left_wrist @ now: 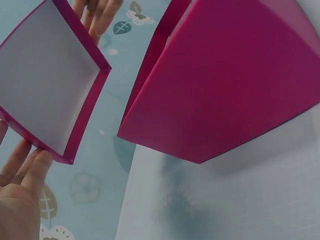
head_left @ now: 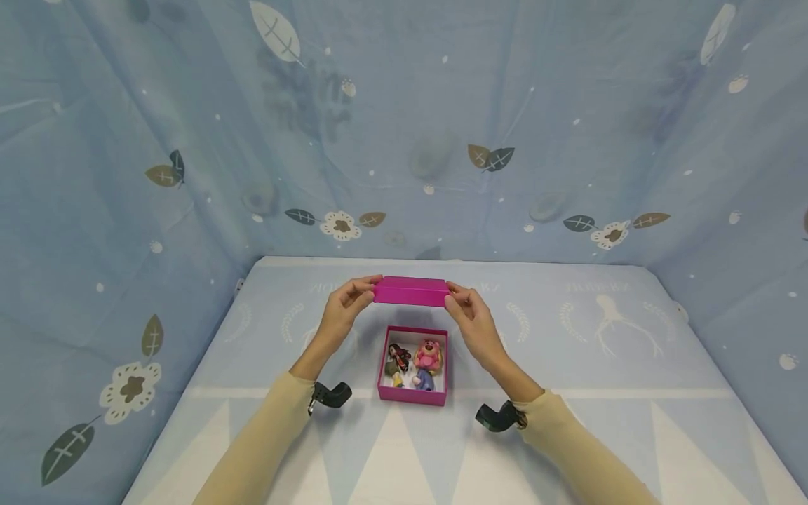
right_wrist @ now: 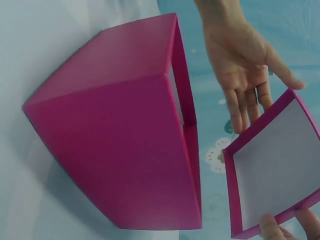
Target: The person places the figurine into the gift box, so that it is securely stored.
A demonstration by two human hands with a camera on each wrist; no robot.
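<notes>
My left hand (head_left: pixel 341 308) and right hand (head_left: pixel 476 326) pinch opposite ends of a magenta box lid (head_left: pixel 410 290), thumbs nearer me. They hold it tilted in the air, beyond and above a magenta box (head_left: pixel 412 395). The lid's white inside (left_wrist: pixel 45 75) shows in both wrist views. Inside the uncovered box lie several small figurines: a pink bear (head_left: pixel 428 355), a dark-haired doll in red (head_left: pixel 400 357), a blue-purple figure (head_left: pixel 423 380) and a partly hidden yellowish one (head_left: pixel 398 379). Only the box's outer walls (right_wrist: pixel 110 145) and rim show from the wrists.
The box stands on a pale blue and white patterned table cover (head_left: pixel 568 337). A blue curtain (head_left: pixel 404 126) with leaves and flowers hangs behind and at both sides. Dark wrist-worn devices (head_left: pixel 333 395) project inward from both sleeves.
</notes>
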